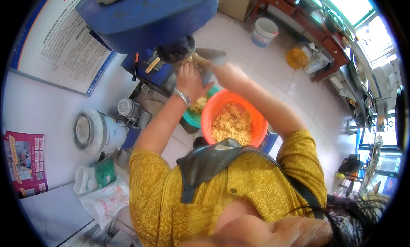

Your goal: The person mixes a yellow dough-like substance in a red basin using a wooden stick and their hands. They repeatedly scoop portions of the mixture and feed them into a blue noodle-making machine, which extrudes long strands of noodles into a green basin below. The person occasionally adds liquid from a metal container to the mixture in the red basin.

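Left hand (190,81): thumb spread, fingertips at machine's black mouth (176,50); any hold, can't tell.
Right hand (230,77): curled alongside; stick or fingertip, can't tell.
Yellow crumbs (232,124): in orange basin (261,126), below hands.
Mouth work: probably clearing food; next calls for careful fingers.
Hidden: mouth interior; green basin (191,119) partly.

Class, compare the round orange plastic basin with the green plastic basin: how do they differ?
The round orange plastic basin is warm reddish-orange; the green plastic basin is cool bluish-green.
The orange basin shows most of its rim, while the green one is partly hidden by it.
The orange basin shows a large crumbly yellow mass, the green one only a small yellow patch.
Both hold yellow contents.
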